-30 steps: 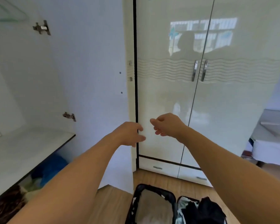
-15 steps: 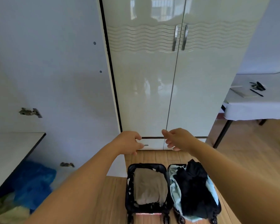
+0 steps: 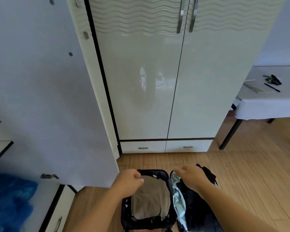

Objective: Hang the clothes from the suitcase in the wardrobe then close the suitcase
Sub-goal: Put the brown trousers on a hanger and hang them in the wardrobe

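Nothing held in either grip: left hand (image 3: 130, 181) loosely curled with thumb and fingertips close together over the far rim of the suitcase (image 3: 146, 225), right hand (image 3: 190, 177) with fingers relaxed and slightly apart, reaching over the suitcase's right half. Both forearms stretched forward and down from the bottom edge of the view.

Suitcase lying open flat on the wooden floor (image 3: 249, 181), directly below the hands and just in front of the wardrobe. Left half packed with a folded beige-grey garment (image 3: 150, 201); right half lined in pale blue-green and heaped with dark clothes (image 3: 196, 210), part of which spills over the far edge.

Beyond the suitcase, two closed glossy wardrobe doors (image 3: 157, 89) with a wavy embossed band and a pair of vertical metal handles (image 3: 186, 14) at the seam. Two shallow drawers (image 3: 166, 146) under the doors, each with a small metal pull. To the left, an open wardrobe door (image 3: 40, 97) swung out toward the camera, showing its plain inner face, with a hinge (image 3: 49, 176) near its lower edge. At the lower left, something blue (image 3: 8, 203) and blurred inside the open compartment; cannot tell what.

At the right edge, a white-covered table (image 3: 266, 108) on dark legs, carrying a pen (image 3: 272, 87), a flat pad or paper (image 3: 256, 88), and a small dark object (image 3: 274, 79) too small to identify.
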Available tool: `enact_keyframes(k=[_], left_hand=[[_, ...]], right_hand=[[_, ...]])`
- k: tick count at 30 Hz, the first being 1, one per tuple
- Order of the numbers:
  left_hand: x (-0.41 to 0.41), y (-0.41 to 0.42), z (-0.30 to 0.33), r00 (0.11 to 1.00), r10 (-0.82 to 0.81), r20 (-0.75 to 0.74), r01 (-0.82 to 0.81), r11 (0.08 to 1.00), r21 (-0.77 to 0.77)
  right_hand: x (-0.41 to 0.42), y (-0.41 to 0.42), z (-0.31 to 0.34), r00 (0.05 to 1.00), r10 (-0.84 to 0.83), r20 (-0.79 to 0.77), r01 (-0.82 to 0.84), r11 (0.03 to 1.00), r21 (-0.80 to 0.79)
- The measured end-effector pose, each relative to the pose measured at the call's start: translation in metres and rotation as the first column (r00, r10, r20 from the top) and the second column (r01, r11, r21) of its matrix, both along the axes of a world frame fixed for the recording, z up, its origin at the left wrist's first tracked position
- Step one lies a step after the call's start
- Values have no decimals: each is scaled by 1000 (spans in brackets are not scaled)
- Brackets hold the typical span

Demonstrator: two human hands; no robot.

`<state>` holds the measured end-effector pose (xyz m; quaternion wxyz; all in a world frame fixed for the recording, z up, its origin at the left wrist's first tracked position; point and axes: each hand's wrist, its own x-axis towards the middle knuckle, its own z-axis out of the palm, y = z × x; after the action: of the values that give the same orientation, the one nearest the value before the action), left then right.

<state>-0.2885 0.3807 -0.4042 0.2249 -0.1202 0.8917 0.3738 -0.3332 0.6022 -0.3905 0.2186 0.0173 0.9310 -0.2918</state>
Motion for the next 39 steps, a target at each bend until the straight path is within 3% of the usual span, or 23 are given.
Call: enact_keyframes(k=[10,14,19,22,25,32,36,39], left_hand=[[-50,-29,-229,952,291,94,-299,950,92],[-58,-37,-329,931,323,167,-342,934,100],[-70,-39,-430,928,329,173,-348,933,89],[-74,-38,-482,930,325,171,-336,941,39],[-82,-38,-519,927,301,223,-311,951,8],[-91,-28,-560,815,449,366,-482,876,-3],[-101,-21,-566,811,459,363,-527,843,109],[-110,-11,-558,841,421,339,-521,798,302]], right_hand=[[-47,-15,-223,998,-50,41,46,996,81],[-43,-17,-328,989,25,148,-49,985,165],[-58,-13,-413,995,-57,81,39,977,209],[-65,-18,-464,986,-119,119,96,978,185],[-68,-25,-507,961,-210,178,182,970,159],[-79,-34,-569,880,-409,243,424,906,-10],[-85,-38,-571,861,-394,323,420,908,-11],[-90,-41,-568,869,-380,319,452,871,-193]])
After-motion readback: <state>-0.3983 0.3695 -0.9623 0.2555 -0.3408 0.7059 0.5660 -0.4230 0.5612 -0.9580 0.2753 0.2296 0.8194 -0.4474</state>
